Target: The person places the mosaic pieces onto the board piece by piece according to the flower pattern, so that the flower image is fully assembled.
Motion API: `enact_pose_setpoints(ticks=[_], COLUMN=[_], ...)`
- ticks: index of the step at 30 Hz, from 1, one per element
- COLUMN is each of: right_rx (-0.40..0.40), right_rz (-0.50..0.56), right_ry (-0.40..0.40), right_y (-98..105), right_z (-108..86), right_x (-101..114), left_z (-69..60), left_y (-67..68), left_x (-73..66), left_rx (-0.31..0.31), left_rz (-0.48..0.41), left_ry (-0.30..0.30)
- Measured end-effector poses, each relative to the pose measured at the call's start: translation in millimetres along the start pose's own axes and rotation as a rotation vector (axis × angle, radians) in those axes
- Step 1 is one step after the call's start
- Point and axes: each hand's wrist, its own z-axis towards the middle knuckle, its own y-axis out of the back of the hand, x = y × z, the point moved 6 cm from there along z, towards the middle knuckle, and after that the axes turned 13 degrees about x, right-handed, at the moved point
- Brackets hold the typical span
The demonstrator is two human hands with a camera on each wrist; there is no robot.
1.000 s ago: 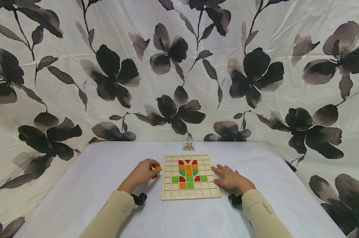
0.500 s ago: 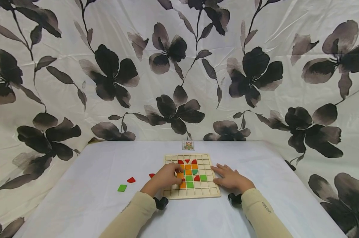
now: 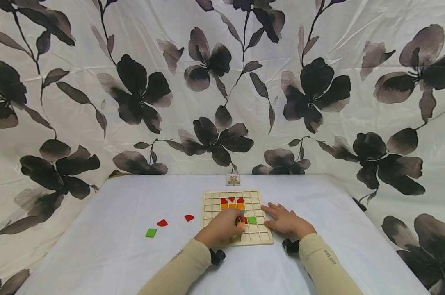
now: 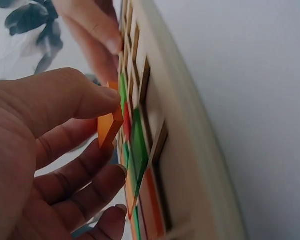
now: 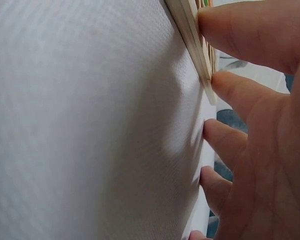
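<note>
My left hand is over the lower middle of a wooden grid board, pinching an orange square tile between thumb and fingers. In the left wrist view the tile is tilted, close above the grid. Set in the board are red, orange and green tiles, among them a green square and red pieces along the top; my left hand hides several others. At the board's right edge rests my right hand, fingers spread; the right wrist view has its thumb and a fingertip touching the rim.
Left of the board lie a green square tile, a red piece and another red piece on the white table. Behind the board is a small pattern card. A floral cloth hangs at the back.
My left hand has carried the orange tile from left of the board rightward over its lower middle. The loose pieces at left have come into sight. My right hand stays put.
</note>
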Motion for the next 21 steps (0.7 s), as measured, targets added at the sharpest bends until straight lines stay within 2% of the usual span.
enact_pose_setpoints(ticks=[8, 16, 19, 21], right_rx=[0.005, 0.006, 0.005, 0.002], right_rz=[-0.005, -0.001, -0.004, -0.01], right_ry=[0.013, 0.013, 0.018, 0.019], right_y=[1, 1, 1, 0], right_z=[-0.9, -0.3, 0.4, 0.7], right_x=[0, -1, -2, -2], left_z=[7.9, 10.3, 11.7, 12.1], left_y=[-7.0, -7.1, -8.7, -10.3], left_x=[-5.2, -3.3, -3.9, -6.0], left_rx=[0.0, 0.004, -0.003, -0.016], left_rz=[0.035, -0.06, -0.033, 0.029], left_ry=[0.023, 0.026, 0.022, 0.014])
